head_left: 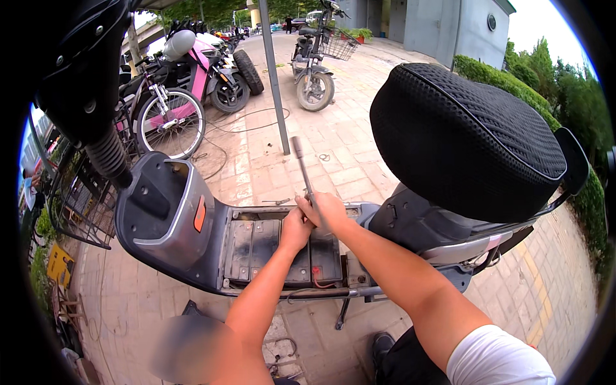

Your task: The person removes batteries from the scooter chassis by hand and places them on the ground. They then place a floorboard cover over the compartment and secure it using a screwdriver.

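My right hand is closed round a long metal socket wrench, whose thick end points up and away from me. Against it, my left hand is also closed, fingers bent; what it grips is hidden. Both hands are above the open footwell of an electric scooter, where dark batteries sit side by side. Red wire shows at the near edge of the batteries.
A black-covered seat rises at the right, and the scooter's front panel stands at the left. Beyond are a metal pole, a parked scooter and a pink bike. A blurred dark round shape fills the lower left.
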Tool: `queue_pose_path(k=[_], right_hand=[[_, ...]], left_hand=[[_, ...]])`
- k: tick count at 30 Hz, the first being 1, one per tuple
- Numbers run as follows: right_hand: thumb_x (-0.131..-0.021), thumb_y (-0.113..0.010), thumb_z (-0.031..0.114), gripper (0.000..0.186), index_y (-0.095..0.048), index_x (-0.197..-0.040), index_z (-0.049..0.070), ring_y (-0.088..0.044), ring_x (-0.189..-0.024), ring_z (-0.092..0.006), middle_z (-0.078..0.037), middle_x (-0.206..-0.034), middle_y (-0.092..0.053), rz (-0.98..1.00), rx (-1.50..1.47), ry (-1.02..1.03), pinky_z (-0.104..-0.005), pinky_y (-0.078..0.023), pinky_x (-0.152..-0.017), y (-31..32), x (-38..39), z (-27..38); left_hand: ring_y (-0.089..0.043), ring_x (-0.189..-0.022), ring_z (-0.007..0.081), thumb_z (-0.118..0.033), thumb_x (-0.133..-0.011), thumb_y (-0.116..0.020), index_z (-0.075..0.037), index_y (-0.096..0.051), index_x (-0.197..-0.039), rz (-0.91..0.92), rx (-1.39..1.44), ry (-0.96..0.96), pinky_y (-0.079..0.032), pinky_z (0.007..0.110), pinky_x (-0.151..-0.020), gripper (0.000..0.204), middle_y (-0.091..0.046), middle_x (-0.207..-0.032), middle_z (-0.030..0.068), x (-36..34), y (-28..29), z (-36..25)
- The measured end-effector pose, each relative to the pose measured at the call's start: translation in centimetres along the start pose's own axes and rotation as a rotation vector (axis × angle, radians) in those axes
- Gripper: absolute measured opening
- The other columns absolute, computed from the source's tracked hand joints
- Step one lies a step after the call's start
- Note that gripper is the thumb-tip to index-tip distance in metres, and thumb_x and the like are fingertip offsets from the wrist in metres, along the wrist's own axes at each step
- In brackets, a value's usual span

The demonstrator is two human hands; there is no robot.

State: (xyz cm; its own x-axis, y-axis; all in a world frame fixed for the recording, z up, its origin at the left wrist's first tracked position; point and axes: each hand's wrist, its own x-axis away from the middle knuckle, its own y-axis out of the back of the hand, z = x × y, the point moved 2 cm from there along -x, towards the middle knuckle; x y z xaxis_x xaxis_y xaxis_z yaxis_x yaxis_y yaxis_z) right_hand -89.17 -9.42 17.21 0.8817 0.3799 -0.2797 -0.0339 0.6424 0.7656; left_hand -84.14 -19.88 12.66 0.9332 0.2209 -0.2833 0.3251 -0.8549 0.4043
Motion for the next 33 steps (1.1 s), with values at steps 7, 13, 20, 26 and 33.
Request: queue_pose_path(k=[7,13,20,26,33], right_hand=[[-0.087,-0.055,0.039,0.038,-0.067,-0.08,0.004,-0.065,-0.07,-0.0387,-0.02,-0.071,-0.065,-0.071,0.06,0.095,-0.0473,-0.051,-0.066,-0.2,-0.1,0.0],[-0.085,-0.054,0.036,0.037,-0.067,-0.079,0.001,-0.064,-0.071,-0.0404,-0.023,-0.072,-0.064,-0.06,0.075,0.015,-0.0479,-0.051,-0.067,0.1,-0.1,-0.3],[-0.082,-0.054,0.033,0.033,-0.068,-0.081,0.003,-0.065,-0.072,-0.0401,-0.022,-0.074,-0.066,-0.04,0.084,0.074,-0.0473,-0.052,-0.068,-0.1,0.0,0.6],[-0.082,-0.056,0.033,0.034,-0.068,-0.077,0.001,-0.064,-0.067,-0.04,-0.023,-0.07,-0.064,-0.103,0.072,0.049,-0.0462,-0.052,-0.065,-0.2,0.0,0.1],[-0.084,-0.054,0.035,0.037,-0.069,-0.077,0.002,-0.065,-0.07,-0.0396,-0.021,-0.073,-0.066,-0.051,0.096,0.009,-0.0473,-0.053,-0.068,0.4,-0.3,0.4]], left_hand=[[-0.063,-0.092,0.0409,-0.01,-0.078,-0.065,0.001,-0.064,-0.098,0.055,-0.026,-0.08,-0.049,0.043,-0.075,0.023,-0.065,-0.092,0.0246,-0.5,-0.2,0.7],[-0.061,-0.095,0.0433,-0.008,-0.078,-0.066,0.002,-0.063,-0.097,-0.045,-0.217,-0.032,-0.049,0.042,-0.076,0.022,-0.064,-0.096,0.0268,0.2,-0.3,-1.4],[-0.061,-0.087,0.0413,-0.01,-0.076,-0.067,0.0,-0.064,-0.09,-0.057,-0.129,-0.085,-0.048,0.046,-0.076,0.017,-0.065,-0.085,0.0207,0.1,-0.7,1.2],[-0.061,-0.086,0.0397,-0.01,-0.076,-0.066,0.0,-0.065,-0.088,-0.149,-0.288,-0.146,-0.047,0.047,-0.075,0.015,-0.066,-0.082,0.018,0.5,-0.7,-0.4],[-0.062,-0.081,0.0412,-0.01,-0.075,-0.068,0.0,-0.064,-0.086,-0.082,0.003,-0.18,-0.048,0.049,-0.074,0.016,-0.064,-0.083,0.0218,0.2,-0.9,0.6]])
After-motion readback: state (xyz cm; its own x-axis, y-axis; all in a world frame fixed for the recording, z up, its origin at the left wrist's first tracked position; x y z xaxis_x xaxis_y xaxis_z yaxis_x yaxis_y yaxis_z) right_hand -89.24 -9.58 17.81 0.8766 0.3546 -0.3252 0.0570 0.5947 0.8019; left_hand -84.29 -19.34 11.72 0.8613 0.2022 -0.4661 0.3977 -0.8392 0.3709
